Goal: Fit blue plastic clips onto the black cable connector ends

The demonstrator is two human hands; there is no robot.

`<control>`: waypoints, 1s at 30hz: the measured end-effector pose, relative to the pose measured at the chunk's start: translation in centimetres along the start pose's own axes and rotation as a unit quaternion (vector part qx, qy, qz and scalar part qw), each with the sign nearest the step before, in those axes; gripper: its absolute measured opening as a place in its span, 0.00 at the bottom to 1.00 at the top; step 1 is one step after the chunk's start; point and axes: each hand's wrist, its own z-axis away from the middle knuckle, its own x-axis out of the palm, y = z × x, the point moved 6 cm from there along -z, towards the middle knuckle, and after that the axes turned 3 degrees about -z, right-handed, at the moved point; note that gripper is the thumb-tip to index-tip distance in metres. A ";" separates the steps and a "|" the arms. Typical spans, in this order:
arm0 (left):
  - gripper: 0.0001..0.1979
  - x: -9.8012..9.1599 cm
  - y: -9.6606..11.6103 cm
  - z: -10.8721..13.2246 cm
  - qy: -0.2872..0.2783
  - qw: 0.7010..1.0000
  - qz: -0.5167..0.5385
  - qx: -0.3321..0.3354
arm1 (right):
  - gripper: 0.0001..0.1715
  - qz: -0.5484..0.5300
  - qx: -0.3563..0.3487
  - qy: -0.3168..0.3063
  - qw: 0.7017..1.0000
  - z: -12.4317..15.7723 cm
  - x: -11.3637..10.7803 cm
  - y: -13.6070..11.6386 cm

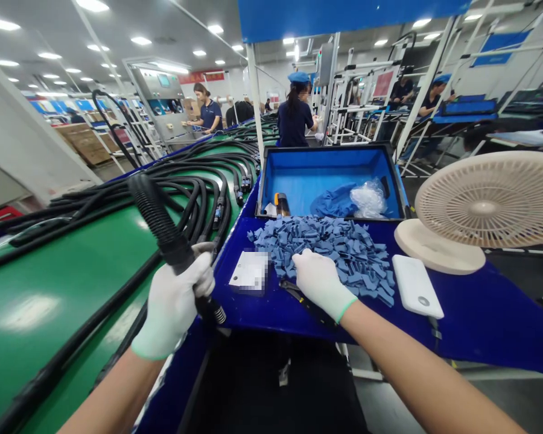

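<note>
My left hand (pixel 174 298), in a white glove, is closed around a black corrugated hose (pixel 156 220). The hose tilts, its ribbed upper part blurred and its lower end near the blue table edge. At the near side of a heap of small blue plastic pieces (pixel 330 244), my gloved right hand (pixel 321 280) has its fingers pinched together. Whatever is between those fingertips, if anything, is hidden. A black tool with yellow marks (pixel 294 289) lies partly beneath the right hand. Left of the heap is a white card (pixel 250 270), part of it pixelated.
Many black hoses (pixel 194 181) lie on the green conveyor (pixel 72 259) at left. Behind the heap stands a blue bin (pixel 271 172) with a plastic bag inside. A beige fan (pixel 484 208) and a white power bank (pixel 416 286) are at right. Several people work farther back.
</note>
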 end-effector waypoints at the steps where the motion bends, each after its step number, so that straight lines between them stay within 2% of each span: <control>1: 0.15 0.5 0.2 -0.8 -0.010 1.000 0.011 0.009 | 0.11 -0.002 -0.003 0.002 1.000 -0.2 0.1 -0.1; 6: 0.15 2.2 0.3 -5.0 -0.037 0.997 0.025 0.063 | 0.12 -0.005 -0.019 0.046 0.999 0.4 -0.8 -0.7; 10: 0.16 2.5 -0.7 -7.0 -0.033 0.996 0.021 0.080 | 0.15 -0.061 -0.031 0.055 0.996 1.1 -2.2 -0.9; 16: 0.17 3.1 -2.6 -7.2 -0.032 0.997 -0.021 0.071 | 0.22 -0.183 -0.108 0.039 0.976 1.6 -3.1 -2.4; 19: 0.19 3.3 -3.2 -7.2 -0.024 0.996 -0.056 0.068 | 0.17 -0.248 -0.123 0.038 0.960 0.9 -2.9 -3.6; 23: 0.17 3.1 -3.1 -7.5 -0.042 0.994 -0.078 0.064 | 0.09 -0.334 -0.196 0.007 0.922 -0.8 -2.4 -6.5; 26: 0.14 2.9 -2.6 -7.8 -0.059 0.991 -0.099 0.070 | 0.06 -0.394 -0.212 -0.026 0.894 -2.5 -1.8 -8.5; 30: 0.16 2.5 -2.4 -8.0 -0.053 0.989 -0.113 0.081 | 0.14 -0.395 -0.203 -0.035 0.895 -5.0 -0.9 -10.3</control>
